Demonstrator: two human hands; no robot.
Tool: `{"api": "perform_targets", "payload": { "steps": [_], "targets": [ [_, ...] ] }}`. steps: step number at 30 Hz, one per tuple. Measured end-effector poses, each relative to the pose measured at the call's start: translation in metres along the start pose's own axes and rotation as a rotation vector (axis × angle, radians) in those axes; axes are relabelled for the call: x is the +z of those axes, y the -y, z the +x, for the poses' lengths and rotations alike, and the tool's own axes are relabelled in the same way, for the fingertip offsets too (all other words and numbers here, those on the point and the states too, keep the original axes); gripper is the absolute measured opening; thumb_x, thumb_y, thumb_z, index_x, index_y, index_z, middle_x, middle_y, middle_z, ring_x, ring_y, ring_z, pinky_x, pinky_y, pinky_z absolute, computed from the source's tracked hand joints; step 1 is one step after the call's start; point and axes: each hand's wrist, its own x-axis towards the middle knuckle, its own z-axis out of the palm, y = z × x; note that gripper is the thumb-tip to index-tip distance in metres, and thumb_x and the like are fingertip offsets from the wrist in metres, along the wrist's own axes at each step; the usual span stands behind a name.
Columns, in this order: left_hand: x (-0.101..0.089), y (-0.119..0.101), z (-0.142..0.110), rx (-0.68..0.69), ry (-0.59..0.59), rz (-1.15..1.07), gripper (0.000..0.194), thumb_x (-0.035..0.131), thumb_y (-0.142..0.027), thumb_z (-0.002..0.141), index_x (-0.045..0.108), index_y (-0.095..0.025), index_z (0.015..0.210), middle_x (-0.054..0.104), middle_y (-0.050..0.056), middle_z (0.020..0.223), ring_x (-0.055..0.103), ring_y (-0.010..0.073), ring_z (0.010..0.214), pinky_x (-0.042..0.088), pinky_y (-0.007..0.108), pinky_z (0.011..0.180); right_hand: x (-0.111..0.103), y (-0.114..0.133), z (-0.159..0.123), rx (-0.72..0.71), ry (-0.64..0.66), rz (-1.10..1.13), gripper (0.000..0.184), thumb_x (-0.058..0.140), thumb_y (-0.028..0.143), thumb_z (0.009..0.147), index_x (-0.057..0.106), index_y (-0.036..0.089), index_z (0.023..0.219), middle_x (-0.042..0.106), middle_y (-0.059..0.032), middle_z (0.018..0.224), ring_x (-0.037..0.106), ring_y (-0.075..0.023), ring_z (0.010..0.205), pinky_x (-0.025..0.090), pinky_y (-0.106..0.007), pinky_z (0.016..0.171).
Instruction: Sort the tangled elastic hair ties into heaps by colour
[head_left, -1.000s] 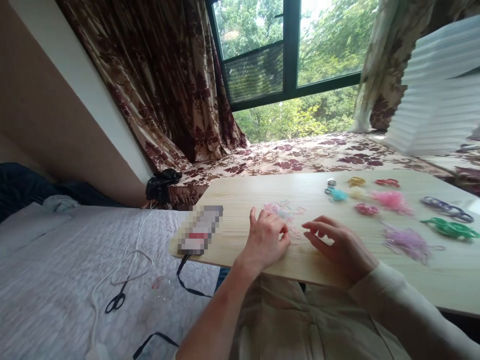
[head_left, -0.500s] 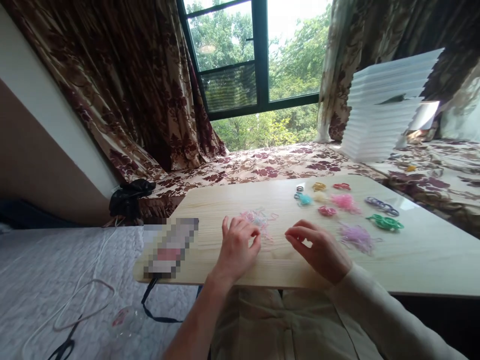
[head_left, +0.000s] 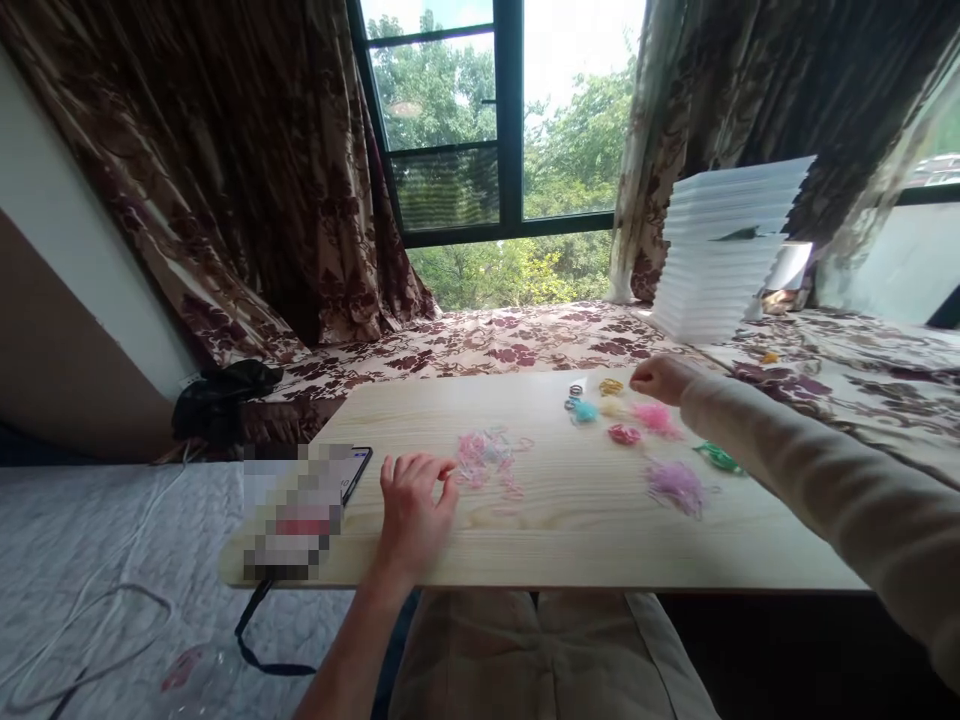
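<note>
My left hand [head_left: 415, 505] rests at the near left of the pale wooden table, with its thumb and index finger bent close together. Just beyond its fingertips lies a loose pile of pink, white and bluish rubber bands [head_left: 486, 455]. My right hand [head_left: 666, 380] reaches to the far right part of the table, fingers pinched together; anything between them is too small to make out. Close to it are yellow bands [head_left: 611, 386] and bright pink bands [head_left: 656, 420]. My sleeve covers part of the green bands [head_left: 720, 457].
Small heaps of turquoise [head_left: 584, 411], crimson [head_left: 624, 434] and lilac bands [head_left: 677, 487] lie on the table [head_left: 540, 540]. A phone, partly blurred [head_left: 358, 468], is at the left edge. A white pleated stack [head_left: 724, 270] stands behind, on the flowered cloth.
My right hand has moved from the table's middle away to the far right, over where the red bands lay. My left hand stays beside the mixed pile. The view has shifted right.
</note>
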Motion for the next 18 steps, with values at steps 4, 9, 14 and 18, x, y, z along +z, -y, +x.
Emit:
{"api": "perform_targets", "payload": {
  "steps": [4,9,14,18],
  "targets": [
    [-0.001,0.0,0.0,-0.001,0.007,0.0,0.016,0.052,-0.017,0.086,0.066,-0.023,0.086,0.069,0.003,0.084,0.059,0.0244,0.097,0.029,0.053,0.106,0.017,0.01,0.019,0.073,0.116,-0.067,0.027,0.054,0.036,0.094,0.06,0.022,0.116,0.06,-0.0074,0.123,0.06,-0.0179,0.102,0.053,-0.038,0.087],
    [-0.002,-0.004,-0.001,-0.003,0.013,-0.002,0.017,0.051,-0.017,0.086,0.066,-0.023,0.087,0.07,0.004,0.086,0.058,0.0244,0.097,0.028,0.053,0.107,0.013,0.013,0.022,0.061,0.119,-0.095,0.03,0.055,0.036,0.093,0.06,0.02,0.118,0.06,-0.0077,0.122,0.061,-0.0184,0.102,0.053,-0.038,0.086],
    [-0.003,-0.005,-0.001,-0.012,0.023,-0.001,0.017,0.051,-0.017,0.086,0.067,-0.023,0.087,0.07,0.004,0.088,0.058,0.0249,0.098,0.027,0.054,0.108,-0.027,0.012,-0.001,-0.052,-0.021,-0.064,0.015,0.058,0.026,0.087,0.072,0.02,0.085,0.069,-0.005,0.081,0.064,-0.0207,0.076,0.051,-0.038,0.073],
    [-0.006,-0.007,0.001,-0.028,0.049,-0.002,0.016,0.052,-0.017,0.085,0.068,-0.023,0.085,0.07,0.003,0.088,0.058,0.0238,0.097,0.026,0.054,0.109,-0.028,0.03,-0.052,-0.271,-0.186,0.132,0.012,0.063,0.026,0.079,0.073,0.026,0.073,0.069,-0.0023,0.069,0.059,-0.0189,0.06,0.046,-0.035,0.062]
  ]
}}
